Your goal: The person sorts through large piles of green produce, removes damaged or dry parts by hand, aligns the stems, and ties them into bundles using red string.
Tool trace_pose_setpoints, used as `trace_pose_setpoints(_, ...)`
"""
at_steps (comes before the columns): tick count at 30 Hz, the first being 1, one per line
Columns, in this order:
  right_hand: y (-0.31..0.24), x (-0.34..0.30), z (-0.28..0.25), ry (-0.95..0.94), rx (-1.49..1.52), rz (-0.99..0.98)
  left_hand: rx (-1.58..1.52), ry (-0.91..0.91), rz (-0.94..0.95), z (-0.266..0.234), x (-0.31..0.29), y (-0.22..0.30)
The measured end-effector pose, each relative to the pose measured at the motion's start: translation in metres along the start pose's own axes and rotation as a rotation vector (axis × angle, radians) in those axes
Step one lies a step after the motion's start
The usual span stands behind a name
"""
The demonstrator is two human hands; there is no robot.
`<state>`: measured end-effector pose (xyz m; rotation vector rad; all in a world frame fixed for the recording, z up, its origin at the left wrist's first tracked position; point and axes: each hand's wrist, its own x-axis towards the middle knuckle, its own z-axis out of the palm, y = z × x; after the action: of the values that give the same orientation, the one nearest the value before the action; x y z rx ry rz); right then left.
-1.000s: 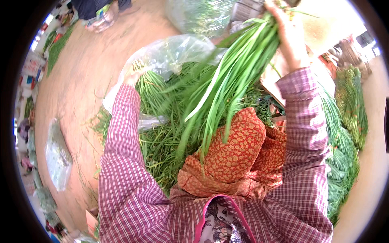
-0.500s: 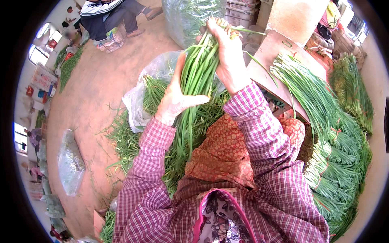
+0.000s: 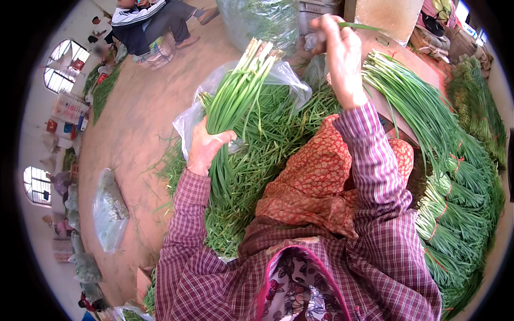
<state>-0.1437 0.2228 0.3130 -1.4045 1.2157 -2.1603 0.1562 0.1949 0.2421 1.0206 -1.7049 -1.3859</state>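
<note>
My left hand (image 3: 206, 144) is wrapped round a bunch of long green chives (image 3: 235, 93), its pale stem ends pointing up and away. To the right and farther out, my right hand (image 3: 342, 53) is closed, with a single chive leaf (image 3: 361, 25) sticking out of it to the right. Below the bunch spreads a heap of loose green chive leaves (image 3: 273, 134), partly over a clear plastic bag (image 3: 294, 88). A loose pile of chives (image 3: 401, 96) lies on a board right of my right hand.
Tied chive bundles (image 3: 450, 214) are stacked along my right side, and more (image 3: 474, 101) stand by the wall. A large filled plastic bag (image 3: 259, 24) stands ahead. Another filled bag (image 3: 111, 211) lies on the floor at left. A seated person (image 3: 144, 29) is at the far left.
Both hands were at the bunch; my right hand has moved away to the right with a leaf. My left hand has shifted left and lower, still holding the bunch.
</note>
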Motion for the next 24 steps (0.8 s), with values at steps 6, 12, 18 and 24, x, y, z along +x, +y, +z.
trace_pose_setpoints(6, 0.001, -0.052, 0.030, -0.169, -0.689, -0.360, 0.065, 0.048, 0.070, 0.007, 0.000, 0.010)
trace_pose_setpoints(12, 0.010, -0.054, 0.039, -0.225, -0.768, -0.172, 0.241, 0.081, 0.137, 0.012, -0.001, 0.003)
trace_pose_setpoints(18, 0.010, -0.051, 0.034, -0.384, -0.713, 0.032, 0.439, 0.162, 0.195, 0.014, 0.003, -0.002)
trace_pose_setpoints(24, 0.026, -0.040, 0.018, -0.349, -0.803, -0.357, 0.594, 0.183, 0.236, 0.002, 0.003, -0.003)
